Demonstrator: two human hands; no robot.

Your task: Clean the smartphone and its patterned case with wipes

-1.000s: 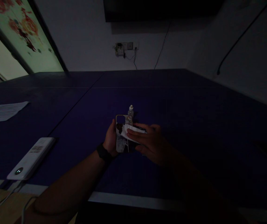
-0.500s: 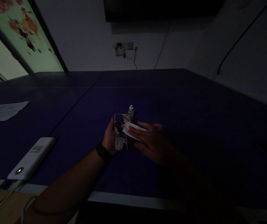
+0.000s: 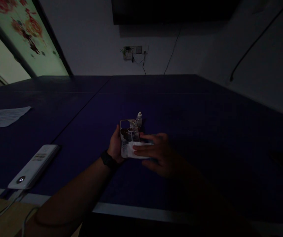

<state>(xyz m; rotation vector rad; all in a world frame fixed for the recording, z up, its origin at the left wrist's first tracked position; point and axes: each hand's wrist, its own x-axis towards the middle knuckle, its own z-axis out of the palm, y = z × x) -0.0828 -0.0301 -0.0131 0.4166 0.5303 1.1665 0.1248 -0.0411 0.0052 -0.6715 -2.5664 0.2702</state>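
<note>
My left hand [image 3: 116, 145] grips a phone case [image 3: 128, 133] by its left side, over the dark blue table. The case has a patterned back and a camera cutout at its upper left. With my right hand [image 3: 158, 152] I hold a folded white tissue [image 3: 131, 150] against the lower part of the case. The fingers of that hand lie over the tissue, and its far end is hidden beneath them. Just behind the case stands a small clear bottle [image 3: 139, 120] with a white cap, upright on the table.
A white power bank [image 3: 36, 166] with cables lies at the left near the table's front edge [image 3: 131, 209]. Printed papers [image 3: 8, 117] rest farther back on the left. Wall sockets [image 3: 132, 51] and a dark screen [image 3: 173, 11] are on the far wall.
My right hand has slid the tissue down the back of the case, from its middle to its lower end. My left hand keeps its grip on the case.
</note>
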